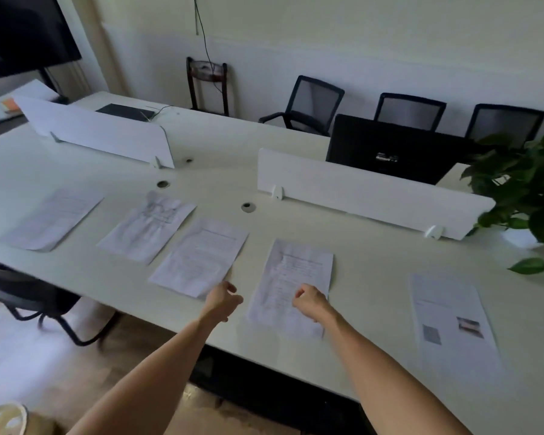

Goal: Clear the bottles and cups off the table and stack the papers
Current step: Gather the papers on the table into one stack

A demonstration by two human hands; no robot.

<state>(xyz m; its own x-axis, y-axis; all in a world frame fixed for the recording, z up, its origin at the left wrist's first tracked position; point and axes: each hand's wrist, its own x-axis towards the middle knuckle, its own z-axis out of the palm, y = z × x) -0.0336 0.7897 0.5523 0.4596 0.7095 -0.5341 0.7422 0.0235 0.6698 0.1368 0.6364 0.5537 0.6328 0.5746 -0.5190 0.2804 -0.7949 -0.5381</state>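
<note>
here, five printed papers (198, 257) flat, apart; left grip (223, 299) and right grip (310, 299) loosely curled, empty.

Print on all five sheets too blurred to read; rightmost sheet (453, 318) shows two small picture blocks, content unresolved. Right hand (310, 301) covers part of the fourth sheet (291, 277); fingers curled under, contact with paper cannot be told. Left hand (222, 298) hides the near corner of the third sheet (198, 255). Plant (528, 189) cut off at right edge. Dark screen (22, 29) cut off at top left. Round pale object (4, 419) at bottom left, cropped, unidentifiable. Surface (374, 324) runs out of frame on the right.
</note>
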